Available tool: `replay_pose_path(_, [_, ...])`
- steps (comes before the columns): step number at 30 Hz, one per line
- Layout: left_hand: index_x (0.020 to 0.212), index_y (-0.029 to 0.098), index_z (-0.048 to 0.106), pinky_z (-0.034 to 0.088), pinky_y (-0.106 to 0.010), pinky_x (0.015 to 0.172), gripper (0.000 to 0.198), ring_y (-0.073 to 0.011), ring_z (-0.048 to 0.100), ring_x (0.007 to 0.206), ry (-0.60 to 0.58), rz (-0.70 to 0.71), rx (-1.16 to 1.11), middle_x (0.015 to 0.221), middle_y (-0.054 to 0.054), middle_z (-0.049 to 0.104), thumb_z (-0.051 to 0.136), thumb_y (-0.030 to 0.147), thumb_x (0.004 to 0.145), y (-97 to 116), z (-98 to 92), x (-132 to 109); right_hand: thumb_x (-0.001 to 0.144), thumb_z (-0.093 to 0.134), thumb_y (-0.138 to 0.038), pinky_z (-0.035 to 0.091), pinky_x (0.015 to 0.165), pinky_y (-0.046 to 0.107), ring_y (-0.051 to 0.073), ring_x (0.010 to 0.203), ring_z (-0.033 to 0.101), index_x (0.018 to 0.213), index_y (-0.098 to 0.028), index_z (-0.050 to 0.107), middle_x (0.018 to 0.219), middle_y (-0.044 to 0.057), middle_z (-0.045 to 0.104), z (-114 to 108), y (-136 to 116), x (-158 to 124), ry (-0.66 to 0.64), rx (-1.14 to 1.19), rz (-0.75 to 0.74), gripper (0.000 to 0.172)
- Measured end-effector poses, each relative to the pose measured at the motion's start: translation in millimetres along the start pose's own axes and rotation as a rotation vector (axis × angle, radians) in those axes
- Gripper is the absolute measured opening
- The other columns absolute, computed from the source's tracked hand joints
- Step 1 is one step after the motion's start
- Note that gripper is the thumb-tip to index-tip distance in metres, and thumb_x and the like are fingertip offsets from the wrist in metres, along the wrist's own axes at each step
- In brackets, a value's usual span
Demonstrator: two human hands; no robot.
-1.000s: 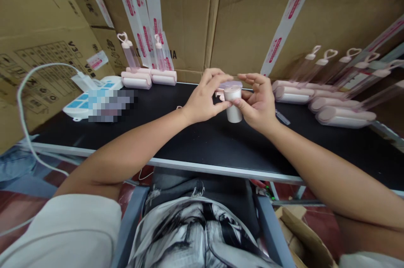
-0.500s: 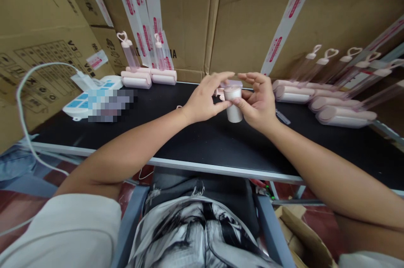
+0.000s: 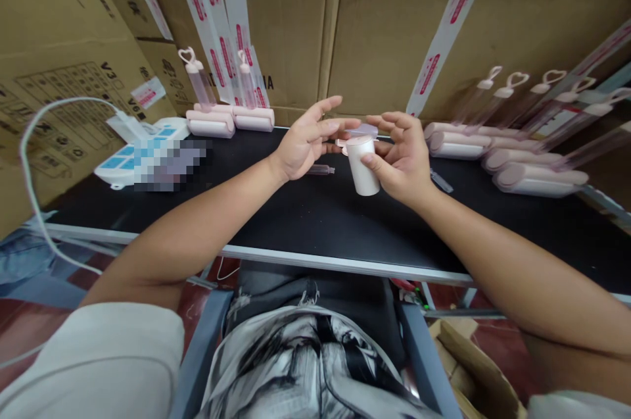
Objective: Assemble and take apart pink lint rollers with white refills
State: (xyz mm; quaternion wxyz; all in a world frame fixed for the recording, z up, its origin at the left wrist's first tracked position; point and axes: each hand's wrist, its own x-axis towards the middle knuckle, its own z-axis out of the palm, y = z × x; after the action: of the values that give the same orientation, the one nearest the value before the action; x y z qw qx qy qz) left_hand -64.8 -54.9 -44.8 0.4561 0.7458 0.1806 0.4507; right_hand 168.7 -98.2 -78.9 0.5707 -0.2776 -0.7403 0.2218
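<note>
My right hand (image 3: pixel 401 159) is closed around a white lint roller (image 3: pixel 365 172) with a pink end, held upright and slightly tilted over the black tabletop. A translucent purplish piece (image 3: pixel 362 131) and a small pink part (image 3: pixel 342 145) show behind the roller's top; how they join it is hidden. My left hand (image 3: pixel 313 139) is just left of the roller, fingers stretched apart. Its fingertips are close to the purplish piece, and I cannot tell whether they touch. A clear tube handle (image 3: pixel 320 170) lies on the table below my left hand.
Several pink lint rollers with heart-looped handles (image 3: pixel 537 175) lie at the right, more rollers (image 3: pixel 211 123) at the back left. A white power strip (image 3: pixel 140 152) with a cable is on the left. A small clear piece (image 3: pixel 441 181) lies right. Cardboard (image 3: pixel 374 31) walls the back.
My left hand has drawn back to the left from the roller and its fingers have spread. The clear tube handle on the table has come into view. My right hand keeps hold of the roller.
</note>
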Motion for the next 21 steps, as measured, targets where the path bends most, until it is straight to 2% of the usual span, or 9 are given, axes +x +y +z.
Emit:
replay_pose_path(2, [0.160, 0.029, 0.046, 0.063, -0.049, 0.099, 0.065, -0.0294, 0.076, 0.125, 0.001, -0.010, -0.003, 0.143, -0.014, 0.076, 0.060, 0.060, 0.104, 3.6, -0.7, -1.0, 0.086, 0.082, -0.074, 0.068, 0.100, 0.051, 0.029, 0.113, 0.080, 0.153, -0.041, 0.048, 0.156, 0.011, 0.063, 0.0, -2.3, -0.3, 0.005, -0.009, 0.000, 0.082])
replay_pose_path(4, [0.159, 0.029, 0.046, 0.063, -0.048, 0.098, 0.069, -0.0296, 0.075, 0.126, -0.014, -0.002, -0.003, 0.145, -0.014, 0.075, 0.061, 0.064, 0.102, 4.8, -0.3, -0.9, 0.088, 0.081, -0.072, 0.068, 0.101, 0.051, 0.031, 0.120, 0.078, 0.148, -0.038, 0.057, 0.153, 0.011, 0.066, -1.6, -6.1, 0.3, 0.019, -0.056, -0.024, 0.073])
replay_pose_path(6, [0.159, 0.030, 0.046, 0.063, -0.045, 0.097, 0.074, -0.0297, 0.075, 0.127, -0.041, 0.024, 0.014, 0.146, -0.014, 0.074, 0.062, 0.069, 0.099, 4.4, 0.5, -0.2, 0.090, 0.081, -0.068, 0.065, 0.107, 0.057, 0.037, 0.131, 0.073, 0.137, -0.034, 0.070, 0.148, 0.012, 0.070, -5.1, -11.1, 1.8, 0.040, -0.179, -0.072, 0.059])
replay_pose_path(9, [0.160, 0.032, 0.045, 0.063, -0.045, 0.098, 0.077, -0.0301, 0.075, 0.129, -0.060, 0.076, 0.054, 0.147, -0.012, 0.074, 0.064, 0.073, 0.097, 3.4, 1.7, 0.8, 0.090, 0.083, -0.061, 0.052, 0.122, 0.068, 0.043, 0.142, 0.065, 0.127, -0.034, 0.081, 0.145, 0.011, 0.073, -11.4, -18.2, 4.6, 0.073, -0.374, -0.143, 0.045])
replay_pose_path(12, [0.161, 0.034, 0.045, 0.064, -0.046, 0.099, 0.077, -0.0311, 0.073, 0.132, -0.050, 0.116, 0.092, 0.148, -0.010, 0.072, 0.065, 0.073, 0.097, 3.2, 2.5, 1.0, 0.092, 0.082, -0.056, 0.046, 0.127, 0.068, 0.042, 0.142, 0.065, 0.136, -0.039, 0.081, 0.147, 0.009, 0.073, -14.7, -21.8, 5.8, 0.074, -0.400, -0.187, 0.047])
replay_pose_path(16, [0.161, 0.037, 0.047, 0.065, -0.049, 0.101, 0.073, -0.0322, 0.073, 0.135, -0.042, 0.141, 0.120, 0.149, -0.008, 0.072, 0.068, 0.068, 0.098, 3.5, 3.4, 0.3, 0.094, 0.079, -0.056, 0.049, 0.126, 0.065, 0.039, 0.141, 0.067, 0.147, -0.042, 0.075, 0.149, 0.006, 0.073, -13.8, -22.0, 4.8, 0.051, -0.376, -0.184, 0.055])
replay_pose_path(21, [0.160, 0.039, 0.049, 0.066, -0.049, 0.100, 0.068, -0.0345, 0.071, 0.139, -0.038, 0.127, 0.133, 0.150, -0.006, 0.071, 0.071, 0.059, 0.099, 5.2, 5.8, -1.5, 0.096, 0.075, -0.062, 0.054, 0.121, 0.062, 0.038, 0.140, 0.067, 0.148, -0.040, 0.075, 0.149, 0.006, 0.074, -10.4, -21.0, 3.4, 0.035, -0.305, -0.151, 0.056])
